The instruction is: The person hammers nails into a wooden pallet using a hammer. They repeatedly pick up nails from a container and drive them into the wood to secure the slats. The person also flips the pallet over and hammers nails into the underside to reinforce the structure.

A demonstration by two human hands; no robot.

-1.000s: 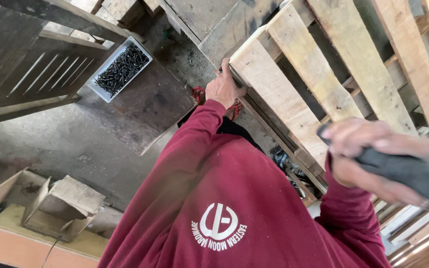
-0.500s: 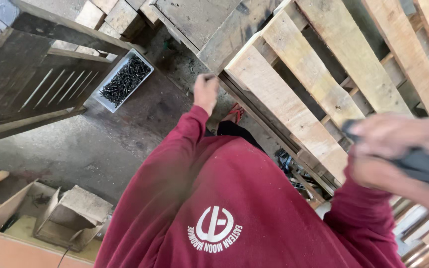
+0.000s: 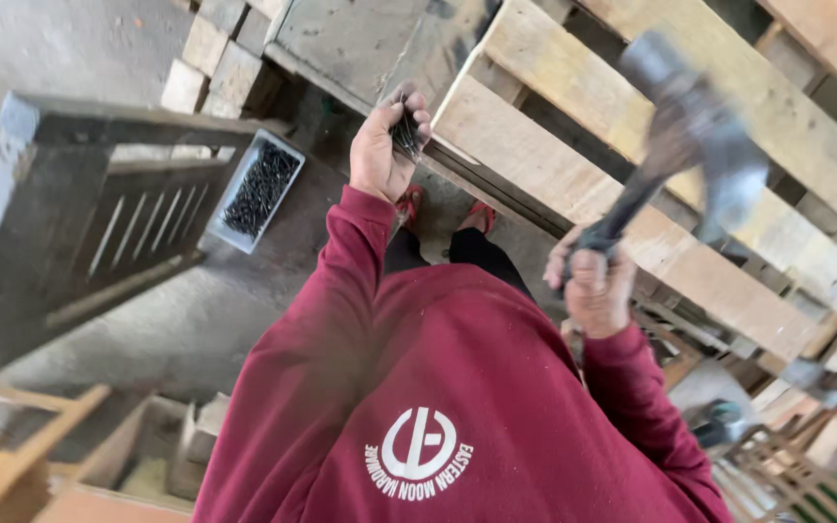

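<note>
Workshop, grey concrete floor (image 3: 128, 58); wooden pallet (image 3: 573, 184) across the far right. Left hand (image 3: 385, 145) closed around a bunch of dark nails (image 3: 406, 131) at the pallet's near edge. Right hand (image 3: 593, 286) fisted on a raised hammer (image 3: 699, 145), head blurred. Nailing step, likely; next calls for one nail set upright. Tray of nails (image 3: 259, 189) lies left. Pallet's right side is cut off.

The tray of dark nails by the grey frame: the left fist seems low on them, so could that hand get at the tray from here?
Probably yes: the tray lies open-topped on the floor, with nothing between it and the left hand, though that grip already holds nails.
</note>
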